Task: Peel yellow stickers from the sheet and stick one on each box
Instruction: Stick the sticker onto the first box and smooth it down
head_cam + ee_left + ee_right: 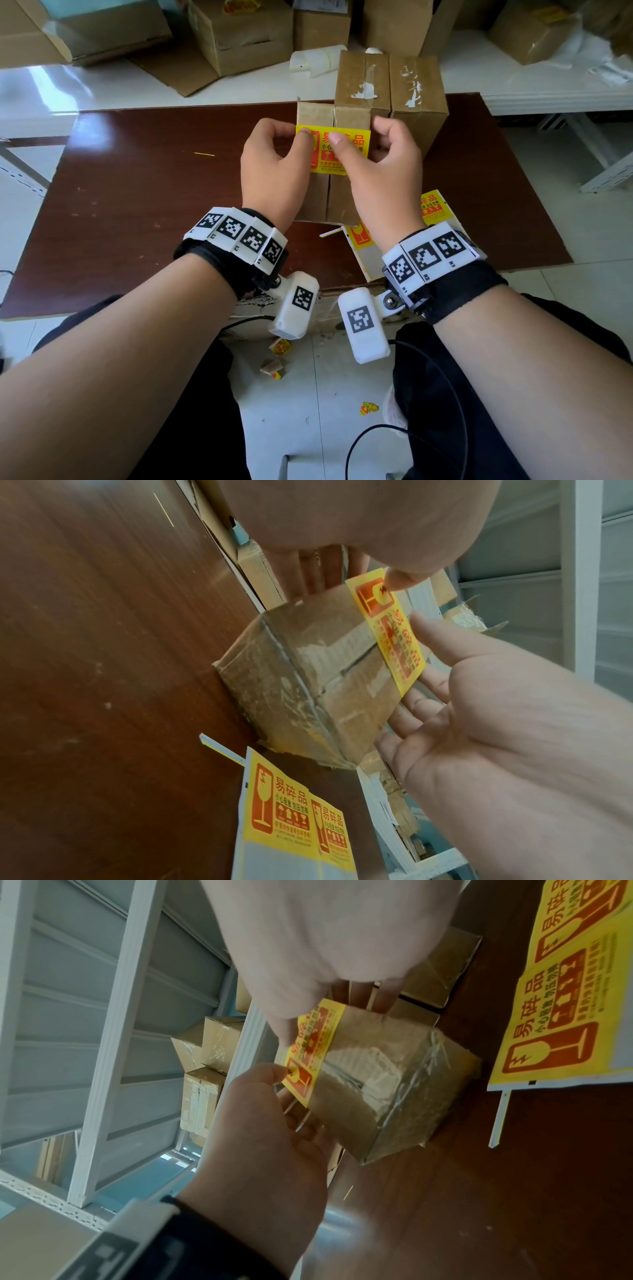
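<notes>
A yellow sticker (346, 137) with red print is held flat over the top of a small taped cardboard box (325, 202) on the brown table. My left hand (294, 137) pinches the sticker's left end; its thumb (400, 580) lies on the printed face. My right hand (346, 150) grips the right part, thumb (435, 634) on top and fingers behind. In the wrist views the sticker (311, 1047) tilts along the box (394, 1083) top's far edge. The sticker sheet (433, 209) lies right of the box, partly under my right wrist, with yellow stickers (284, 813) on it.
Two taller taped boxes (363, 85) (418, 89) stand just behind the small one. More cardboard boxes (239, 34) and curled white backing paper (315, 61) sit at the back. A thin white strip (330, 233) lies near the sheet. Sticker scraps (368, 407) lie on the floor.
</notes>
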